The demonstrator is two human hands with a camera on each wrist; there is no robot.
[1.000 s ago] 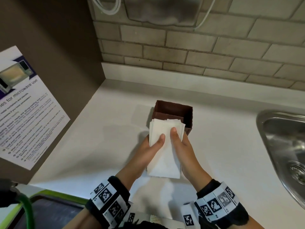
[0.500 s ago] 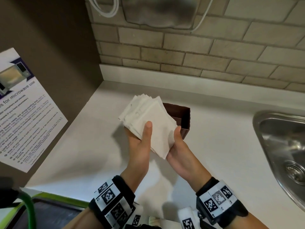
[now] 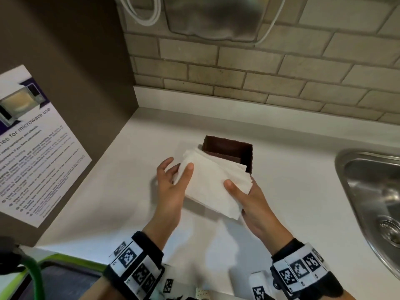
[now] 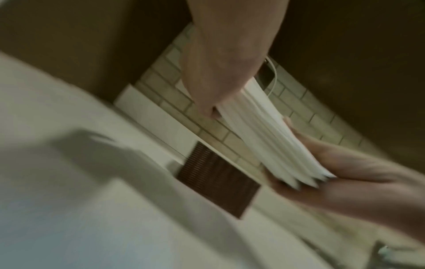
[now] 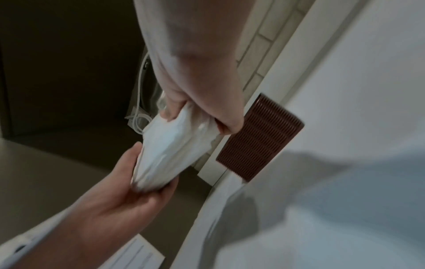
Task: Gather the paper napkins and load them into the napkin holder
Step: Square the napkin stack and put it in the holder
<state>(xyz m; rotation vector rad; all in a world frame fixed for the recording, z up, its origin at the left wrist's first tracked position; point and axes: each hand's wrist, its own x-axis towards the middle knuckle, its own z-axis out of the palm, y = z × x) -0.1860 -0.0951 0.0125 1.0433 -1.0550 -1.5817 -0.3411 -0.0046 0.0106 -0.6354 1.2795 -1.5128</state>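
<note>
A poster (image 3: 32, 144) on the brown side wall reads "for microwave use" under a microwave photo. Its smaller print is illegible.

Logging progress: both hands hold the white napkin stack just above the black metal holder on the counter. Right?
Not quite: the holder is brown and ribbed, as the right wrist view shows. The rest stands: left hand and right hand hold the napkin stack above it.
</note>
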